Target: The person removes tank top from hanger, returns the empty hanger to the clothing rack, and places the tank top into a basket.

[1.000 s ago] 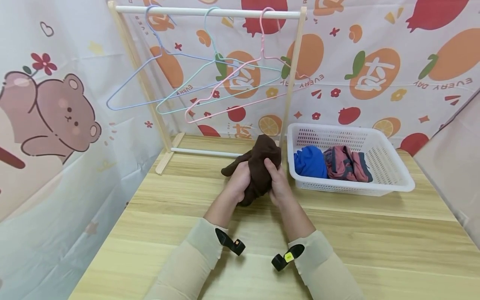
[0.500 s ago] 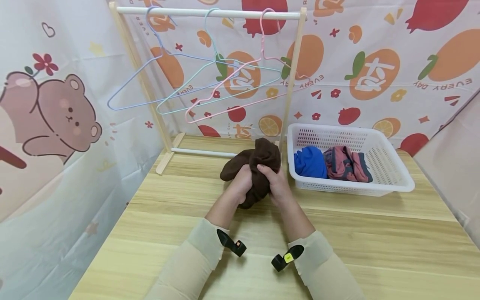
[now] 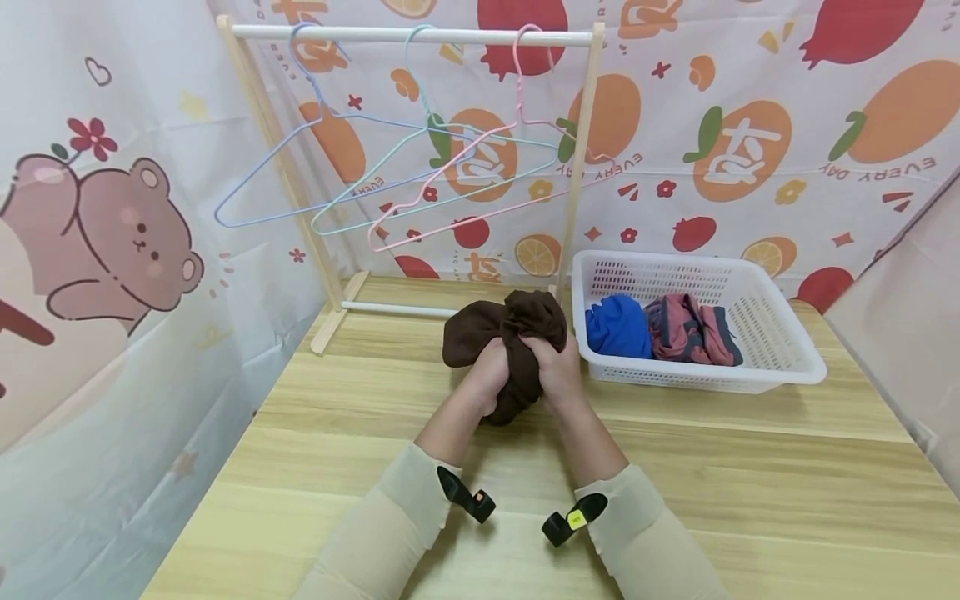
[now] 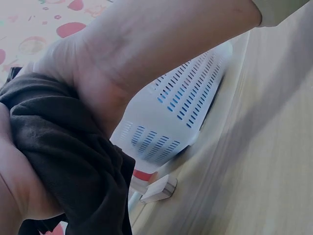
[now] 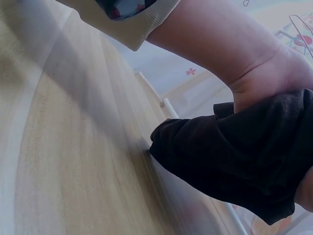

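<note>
A dark brown garment (image 3: pixel 519 379), bunched and folded over itself, is held up over the wooden table between both hands. My left hand (image 3: pixel 489 372) grips its left side, with a broad flap of cloth sticking out beyond the knuckles. On the other side my right hand (image 3: pixel 557 368) holds it, thumb pressed on top of the cloth. Part of the fingers of both hands is hidden in the folds. In the left wrist view the garment (image 4: pixel 73 147) hangs in loose creases; in the right wrist view the cloth (image 5: pixel 234 152) tapers toward the table.
Behind the hands stands a wooden rack (image 3: pixel 465 36) bearing a blue hanger (image 3: pixel 321 115), a mint hanger (image 3: pixel 428 125) and a pink hanger (image 3: pixel 519 100). To the right, a white basket (image 3: pixel 697 376) holds a blue garment (image 3: pixel 618 327) and a dusty-red and grey one (image 3: pixel 686 332).
Both hands have lowered the brown garment slightly and gathered its upper part, which now bunches lower. The flap at the left has spread wider. The head view has tilted up a little.
</note>
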The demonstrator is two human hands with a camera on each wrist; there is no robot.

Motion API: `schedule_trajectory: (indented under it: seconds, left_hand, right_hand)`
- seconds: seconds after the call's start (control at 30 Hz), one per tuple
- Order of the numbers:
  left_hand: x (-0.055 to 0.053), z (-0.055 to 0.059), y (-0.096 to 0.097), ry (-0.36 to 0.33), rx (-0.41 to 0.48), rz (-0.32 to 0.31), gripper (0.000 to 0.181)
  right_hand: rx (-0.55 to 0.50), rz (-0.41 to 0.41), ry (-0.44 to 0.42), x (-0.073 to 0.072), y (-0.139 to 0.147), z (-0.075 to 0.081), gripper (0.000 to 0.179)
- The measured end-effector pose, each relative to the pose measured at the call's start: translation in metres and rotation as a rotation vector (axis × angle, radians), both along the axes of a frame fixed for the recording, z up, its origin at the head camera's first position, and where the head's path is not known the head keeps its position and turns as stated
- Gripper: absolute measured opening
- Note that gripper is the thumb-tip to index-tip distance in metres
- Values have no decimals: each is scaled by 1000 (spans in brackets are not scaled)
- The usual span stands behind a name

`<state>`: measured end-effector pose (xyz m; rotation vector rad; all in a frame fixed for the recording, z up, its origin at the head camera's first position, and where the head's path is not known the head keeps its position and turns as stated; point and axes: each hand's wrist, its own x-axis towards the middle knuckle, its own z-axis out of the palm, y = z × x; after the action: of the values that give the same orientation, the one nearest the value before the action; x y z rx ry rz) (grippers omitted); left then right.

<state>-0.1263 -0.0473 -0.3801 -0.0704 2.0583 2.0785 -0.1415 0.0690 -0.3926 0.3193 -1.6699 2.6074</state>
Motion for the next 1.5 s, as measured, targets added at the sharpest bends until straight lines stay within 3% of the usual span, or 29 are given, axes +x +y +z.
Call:
schedule_trajectory:
  seconds: [0.2, 0.37, 0.47, 0.63, 0.83, 0.97, 1.17, 1.33, 1.4, 1.5]
  left_hand:
    - [4, 5, 4, 28, -11, -29, 44]
    - [7, 13, 8, 119, -32, -60, 42]
    - [10, 19, 11, 182, -57, -62, 40]
    - [17, 26, 16, 284, -98, -70, 38]
    - [20, 28, 21, 438, -189, -120, 37]
    - [23, 26, 23, 521, -249, -131, 39]
    - [24, 22, 25, 651, -359, -100, 57]
    - [20, 20, 20, 784, -319, -17, 55]
    - [17, 20, 16, 798, -277, 37, 50]
    - [11, 20, 10, 743, -203, 119, 42]
  right_hand:
    - [61, -161, 78, 1, 3, 4, 41]
    - [112, -262, 186, -1, 10, 11, 42]
    - [138, -339, 179, -4, 15, 14, 46]
    - [91, -402, 136, -5, 23, 20, 43]
    - [33, -477, 226, -6, 31, 28, 41]
    - [-65, -501, 211, -7, 35, 31, 40]
    - [-315, -476, 151, -10, 45, 36, 43]
    - [-388, -531, 112, -14, 55, 40, 41]
    - [-421, -554, 94, -16, 58, 42, 39]
    - [-476, -560, 79, -17, 62, 44, 36]
